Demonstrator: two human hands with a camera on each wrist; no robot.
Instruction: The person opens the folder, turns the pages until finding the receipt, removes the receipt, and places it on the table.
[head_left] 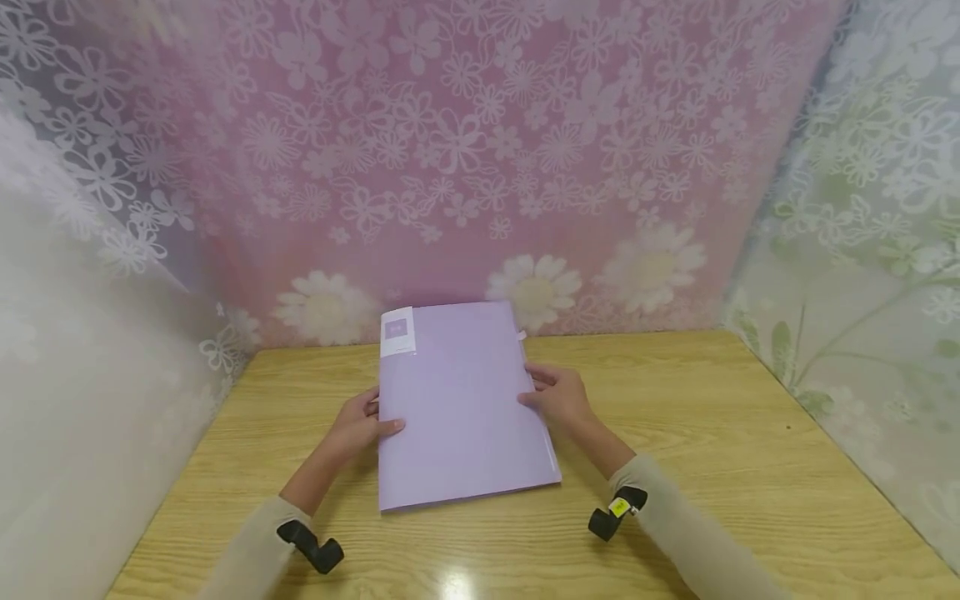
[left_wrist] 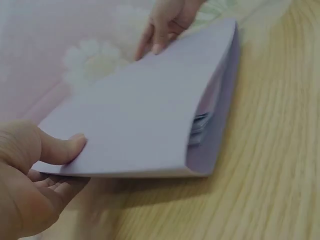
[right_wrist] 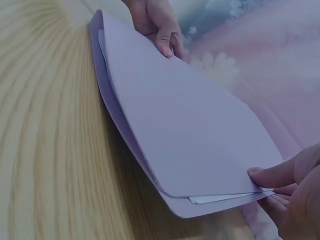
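Note:
A light purple file folder (head_left: 457,408) is held between both hands over the wooden table, a white label (head_left: 398,332) at its upper left corner. My left hand (head_left: 360,423) grips the left, spine edge, thumb on the front cover and fingers underneath. On the opposite edge my right hand (head_left: 558,396) pinches the folder, thumb on top. The covers stand slightly apart, and the left wrist view shows layered sheets (left_wrist: 199,130) inside. In the right wrist view a white sheet (right_wrist: 220,198) pokes out between the covers near the right thumb.
The wood-grain table (head_left: 675,417) runs back to a pink flowered backdrop (head_left: 465,167). Pale flowered sheets hang at the left (head_left: 90,333) and right (head_left: 885,250) sides. Black wrist mounts sit on both sleeves (head_left: 682,533).

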